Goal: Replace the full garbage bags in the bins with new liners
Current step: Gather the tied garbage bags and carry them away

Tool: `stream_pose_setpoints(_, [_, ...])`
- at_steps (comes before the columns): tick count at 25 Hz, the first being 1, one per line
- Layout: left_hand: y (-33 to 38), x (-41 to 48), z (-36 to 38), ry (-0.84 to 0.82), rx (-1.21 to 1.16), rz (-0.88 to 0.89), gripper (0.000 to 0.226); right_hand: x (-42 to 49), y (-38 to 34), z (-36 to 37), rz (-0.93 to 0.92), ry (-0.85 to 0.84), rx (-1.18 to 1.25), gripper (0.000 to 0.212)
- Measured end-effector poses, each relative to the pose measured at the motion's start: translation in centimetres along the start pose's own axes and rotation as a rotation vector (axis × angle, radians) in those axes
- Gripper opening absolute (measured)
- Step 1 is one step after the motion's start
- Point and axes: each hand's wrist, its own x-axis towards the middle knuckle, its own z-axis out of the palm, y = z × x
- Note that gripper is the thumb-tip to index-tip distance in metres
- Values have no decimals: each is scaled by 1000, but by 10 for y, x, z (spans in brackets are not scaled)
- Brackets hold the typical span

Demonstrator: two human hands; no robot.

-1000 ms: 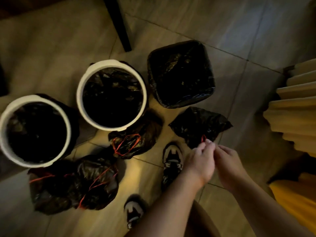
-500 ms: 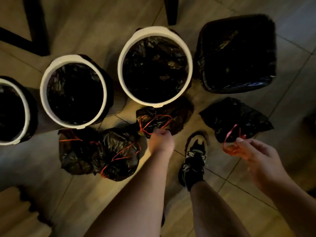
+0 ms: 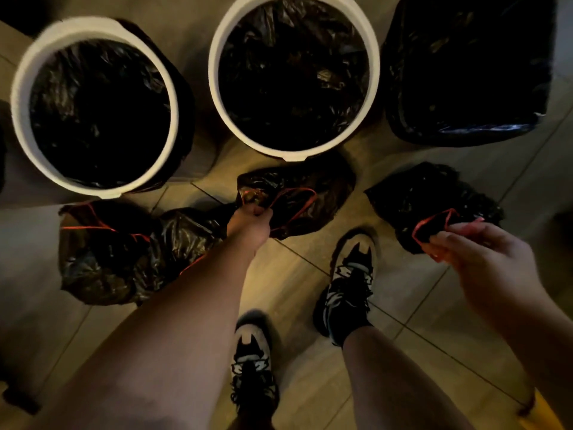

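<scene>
Two round bins (image 3: 20,97) (image 3: 213,63), one square bin (image 3: 465,133), four tied bags (image 3: 93,259) (image 3: 186,237) (image 3: 310,200) (image 3: 418,193), two hands (image 3: 249,226) (image 3: 483,252), two shoes (image 3: 251,367) (image 3: 350,280)

Three bins stand in a row across the top: the left round bin (image 3: 21,119), the middle round bin (image 3: 214,76) and the square bin (image 3: 465,136). Only narrow slots of tile separate them, though each mouth lies open from above. Tied bags crowd the floor just in front: a pair of left bags (image 3: 102,259) touching each other, the middle bag (image 3: 319,193) tucked against the middle bin's rim, and the right bag (image 3: 424,193) near the square bin but apart from it. A bare strip of tile floor (image 3: 362,218) runs between the middle and right bags. The left hand (image 3: 251,226) and its forearm cross the left bags' edge, the right hand (image 3: 474,252) covers the right bag's near edge, and two shoes (image 3: 350,274) occupy the centre tiles.
</scene>
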Motion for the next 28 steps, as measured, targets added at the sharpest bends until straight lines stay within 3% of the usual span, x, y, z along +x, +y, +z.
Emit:
stream_pose_setpoints(5, [-5,-4,-4,0,-609,-166,10,-4,-11,15,2,88,82,26])
stream_pose_setpoints(7, [-2,-7,-11,-27,-812,-232,18,-9,-14,17,23,154,88,20])
stream_pose_setpoints(9, [2,-12,-13,-44,-972,-318,22,-15,-14,15,52,281,44,35])
stream_pose_setpoints(11, [4,-16,-11,-42,-999,-405,19,-24,-11,11,80,424,39,64])
stream_pose_setpoints(13, [2,-15,-6,-43,-967,-468,18,-33,-7,7,66,507,60,76])
stream_pose_setpoints(19, [-2,-12,11,-125,-1071,-555,20,-32,3,-1,78,448,34,67])
stream_pose_setpoints(21, [-3,-17,12,-23,-961,-468,13,-32,0,-2,93,436,-10,61])
stream_pose_setpoints(23, [-2,-30,5,193,-592,-261,5,-36,-7,0,68,474,-59,58])
stream_pose_setpoints(25, [6,-55,-10,360,-393,-61,10,-44,-16,2,-6,504,-99,64])
stream_pose_setpoints(28, [29,-99,-32,326,-531,135,13,-57,-31,7,-69,449,-174,53])
